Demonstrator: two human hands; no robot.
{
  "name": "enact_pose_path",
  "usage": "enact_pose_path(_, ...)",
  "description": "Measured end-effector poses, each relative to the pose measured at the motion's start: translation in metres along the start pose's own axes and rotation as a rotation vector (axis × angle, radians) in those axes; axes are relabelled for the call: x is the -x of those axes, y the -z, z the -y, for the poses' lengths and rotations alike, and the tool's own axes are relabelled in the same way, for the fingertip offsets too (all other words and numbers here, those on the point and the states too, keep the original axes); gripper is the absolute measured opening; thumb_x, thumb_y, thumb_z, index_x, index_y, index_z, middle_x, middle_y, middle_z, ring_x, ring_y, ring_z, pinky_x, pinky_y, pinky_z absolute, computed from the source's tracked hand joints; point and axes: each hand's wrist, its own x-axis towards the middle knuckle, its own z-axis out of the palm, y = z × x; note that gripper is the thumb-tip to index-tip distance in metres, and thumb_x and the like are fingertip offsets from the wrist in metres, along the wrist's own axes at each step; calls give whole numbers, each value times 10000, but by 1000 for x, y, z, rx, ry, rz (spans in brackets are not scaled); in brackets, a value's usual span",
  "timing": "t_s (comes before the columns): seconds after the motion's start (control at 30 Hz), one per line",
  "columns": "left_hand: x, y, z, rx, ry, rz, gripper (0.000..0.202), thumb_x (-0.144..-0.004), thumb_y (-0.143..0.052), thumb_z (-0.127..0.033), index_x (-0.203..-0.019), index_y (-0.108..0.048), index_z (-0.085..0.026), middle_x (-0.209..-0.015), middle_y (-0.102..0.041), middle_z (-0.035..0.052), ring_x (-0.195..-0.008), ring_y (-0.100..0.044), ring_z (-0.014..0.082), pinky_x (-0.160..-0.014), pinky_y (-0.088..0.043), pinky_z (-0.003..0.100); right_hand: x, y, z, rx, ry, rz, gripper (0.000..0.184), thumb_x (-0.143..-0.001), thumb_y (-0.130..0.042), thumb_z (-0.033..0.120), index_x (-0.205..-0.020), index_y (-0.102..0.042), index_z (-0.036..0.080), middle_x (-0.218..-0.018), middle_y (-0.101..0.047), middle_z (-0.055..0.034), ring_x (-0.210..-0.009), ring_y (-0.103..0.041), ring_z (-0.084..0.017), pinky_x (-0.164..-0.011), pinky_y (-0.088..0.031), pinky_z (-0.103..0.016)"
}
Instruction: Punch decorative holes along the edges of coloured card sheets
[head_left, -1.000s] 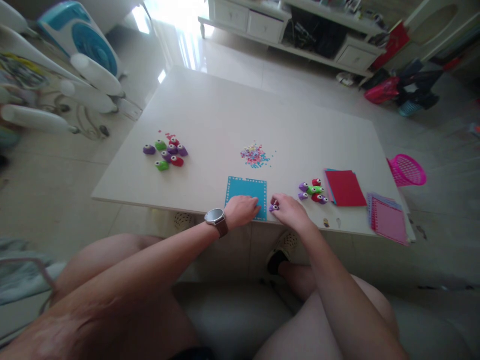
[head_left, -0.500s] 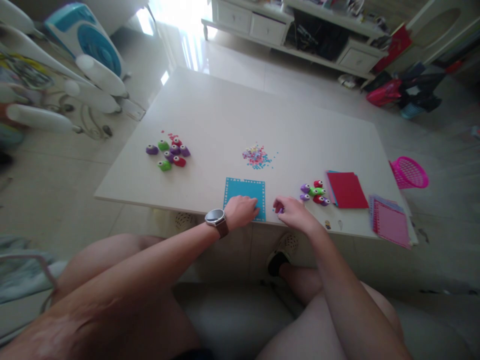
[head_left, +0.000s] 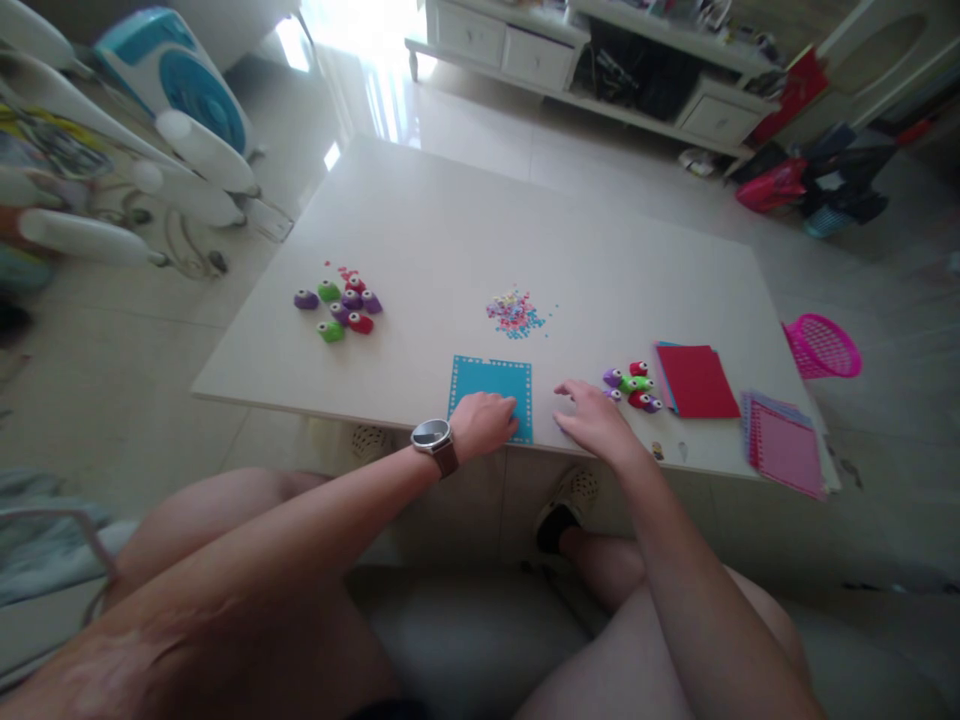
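My left hand (head_left: 486, 422), with a watch (head_left: 433, 436) on its wrist, lies on a blue sheet of paper (head_left: 487, 376) that has small holes punched along its borders. Its fingers rest on the sheet near the table's front edge. Just right of the sheet, my right hand (head_left: 594, 418) is open, thumb and fingers spread, with no object visible between them. Beside it stands a group of purple, green and red craft punches (head_left: 632, 384). Beyond the sheet lies a heap of small coloured paper cut-outs (head_left: 516, 313).
More craft punches (head_left: 346, 308) stand at the table's left, by red paper bits. Right of my hands lie a stack of red and other paper (head_left: 699, 382) and punched pink sheets (head_left: 784, 448). A pink basket (head_left: 826, 346) stands past the table's right edge.
My right hand has opened from a closed grip around a small purple punch and shifted slightly right. My left hand and the blue sheet stay in place.
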Motion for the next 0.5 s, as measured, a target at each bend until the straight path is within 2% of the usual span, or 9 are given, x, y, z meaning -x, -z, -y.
enact_pose_path(0.13, -1, -2, 1, 36, -7, -6, 299, -966, -438, -327, -950, -698, -180, -971, -749, 137, -889, -715, 274, -753, -494, 354, 5, -2, -7, 102, -46, 118, 305, -780, -615, 94, -1077, -656, 153, -1117, -700, -125, -1028, -632, -227, -905, -448, -295)
enact_pose_path(0.23, -5, -1, 1, 135, -13, -27, 232, -949, -465, -303, -941, -667, -189, -970, -735, 117, -903, -699, 257, -784, -495, 349, 6, -3, -6, 124, -43, 114, 250, -809, -585, 92, -1039, -646, 169, -1007, -707, -102, -924, -627, -216, -810, -431, -291)
enact_pose_path(0.3, -9, 0, -1, 315, 14, -34, 203, -940, -515, -354, -955, -639, -194, -973, -725, 97, -899, -684, 239, -772, -497, 335, 5, -2, 0, 66, 21, 63, 232, -809, -592, 109, -1029, -626, 175, -980, -690, -89, -879, -614, -207, -769, -423, -288)
enact_pose_path(0.4, -15, 1, -6, 747, 48, -1, 332, -869, -656, -496, -992, -582, -197, -943, -711, 56, -829, -669, 200, -691, -499, 299, 4, 1, 14, -120, 159, -9, 290, -758, -596, 71, -1024, -602, 186, -985, -656, -61, -860, -600, -181, -757, -431, -270)
enact_pose_path(0.5, -21, 1, -11, 1110, 96, -37, 393, -781, -774, -439, -941, -514, -192, -793, -663, 0, -716, -644, 153, -631, -494, 269, 3, 4, 29, -259, 249, -62, 322, -746, -591, 61, -1034, -606, 205, -977, -634, -34, -854, -593, -170, -764, -449, -267)
